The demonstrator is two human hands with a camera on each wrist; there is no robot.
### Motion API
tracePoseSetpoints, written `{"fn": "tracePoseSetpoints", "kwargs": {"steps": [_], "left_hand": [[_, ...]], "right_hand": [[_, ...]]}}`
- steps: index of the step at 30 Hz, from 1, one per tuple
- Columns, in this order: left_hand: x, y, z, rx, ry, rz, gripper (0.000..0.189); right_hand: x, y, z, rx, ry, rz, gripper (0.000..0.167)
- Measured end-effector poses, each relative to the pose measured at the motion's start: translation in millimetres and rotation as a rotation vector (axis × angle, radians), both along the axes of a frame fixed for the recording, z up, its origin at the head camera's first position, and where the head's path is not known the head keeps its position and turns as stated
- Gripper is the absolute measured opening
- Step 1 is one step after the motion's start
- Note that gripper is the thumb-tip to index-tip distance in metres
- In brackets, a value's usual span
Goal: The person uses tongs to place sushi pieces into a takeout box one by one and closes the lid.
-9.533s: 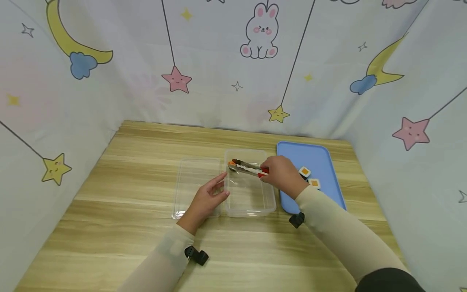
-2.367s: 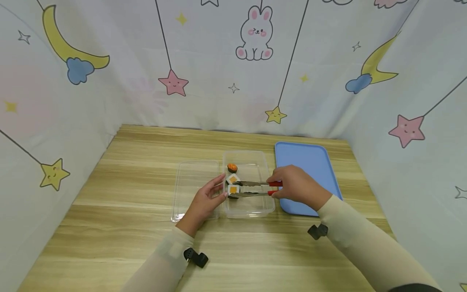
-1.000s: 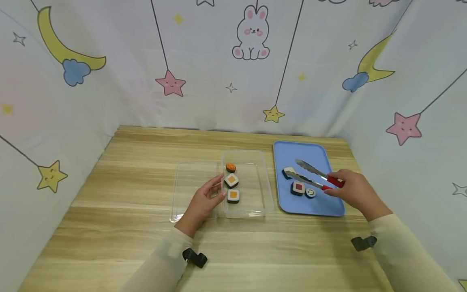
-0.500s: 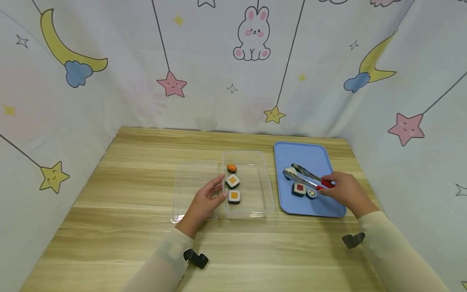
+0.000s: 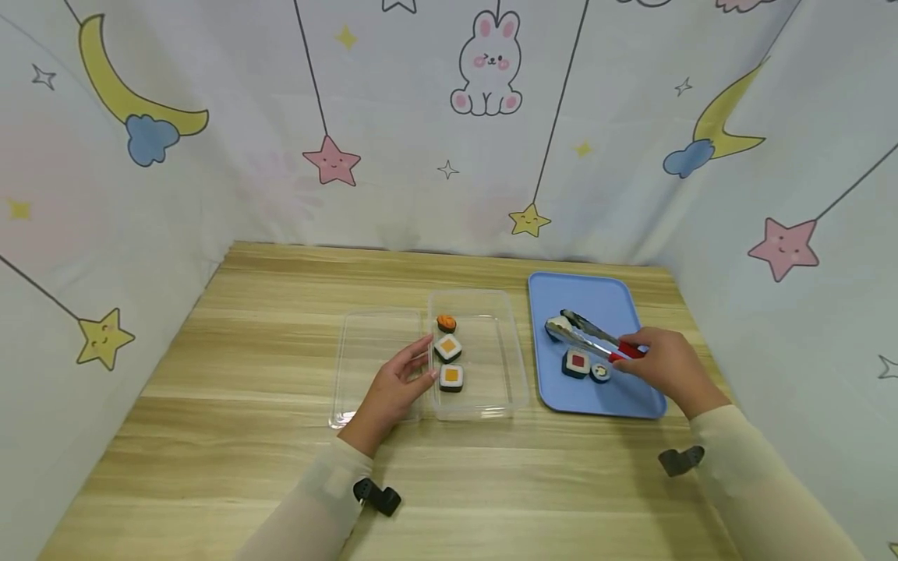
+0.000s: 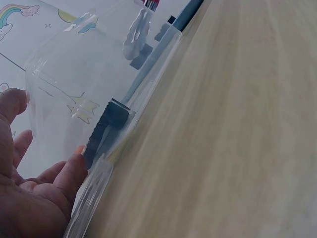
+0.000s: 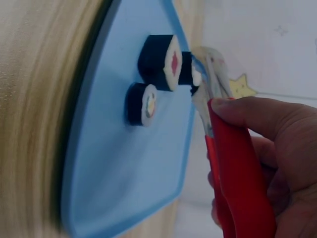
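My right hand [image 5: 666, 365] holds red-handled metal tongs [image 7: 237, 168] over the blue tray [image 5: 582, 292]. Their tips stand either side of a white-topped sushi piece [image 5: 557, 327], partly hidden by them; I cannot tell if they squeeze it. Close by on the tray lie a red-centred sushi roll [image 5: 577, 363] and a small round sushi roll [image 5: 600, 372]. With loosely spread fingers, my left hand [image 5: 394, 389] touches the left wall of a clear plastic container [image 5: 480, 411]. Inside it are an orange-topped sushi piece [image 5: 446, 323] and two orange-centred sushi rolls [image 5: 451, 378], in a column along the left side.
A clear lid [image 5: 372, 331] lies flat to the left of the container, partly under the left hand. Both stand on a wooden table [image 5: 449, 483] with the tray at its right. Patterned cloth [image 5: 393, 195] hangs around the back and sides.
The orange-topped piece and then two orange-centred rolls were set down in the container. The right hand moved back over the tray, and the tongs narrowed around the white-topped piece. The left hand stayed.
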State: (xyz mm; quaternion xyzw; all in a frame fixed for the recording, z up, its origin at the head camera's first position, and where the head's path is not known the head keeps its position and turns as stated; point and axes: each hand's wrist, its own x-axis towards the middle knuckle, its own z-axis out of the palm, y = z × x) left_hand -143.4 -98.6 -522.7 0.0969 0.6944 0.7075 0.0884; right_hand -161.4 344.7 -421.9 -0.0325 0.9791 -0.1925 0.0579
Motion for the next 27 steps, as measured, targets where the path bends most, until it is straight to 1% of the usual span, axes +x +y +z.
{"fn": "tracePoseSetpoints", "kwargs": {"steps": [7, 12, 16, 20, 24, 27], "left_hand": [[1.2, -0.3, 1.6, -0.004, -0.011, 0.004, 0.065], [0.5, -0.6, 2.1, -0.009, -0.026, 0.001, 0.065], [0.3, -0.8, 1.6, -0.015, -0.03, 0.007, 0.065], [0.0, -0.8, 1.7, -0.017, -0.036, 0.013, 0.064], [0.0, -1.0, 2.0, -0.012, -0.032, 0.009, 0.064], [0.5, -1.1, 2.9, -0.008, -0.031, 0.005, 0.064]], "right_hand": [[-1.5, -8.5, 16.7, -0.014, 0.051, 0.018, 0.053], [-6.7, -21.8, 31.4, -0.022, 0.08, 0.041, 0.054], [-12.0, -38.5, 39.5, -0.05, 0.112, 0.088, 0.051], [-17.4, -61.0, 43.6, -0.068, 0.142, 0.167, 0.047], [-22.7, -86.7, 43.2, -0.079, 0.128, 0.23, 0.045], [-26.2, -105.1, 42.0, -0.077, 0.075, 0.235, 0.047]]}}
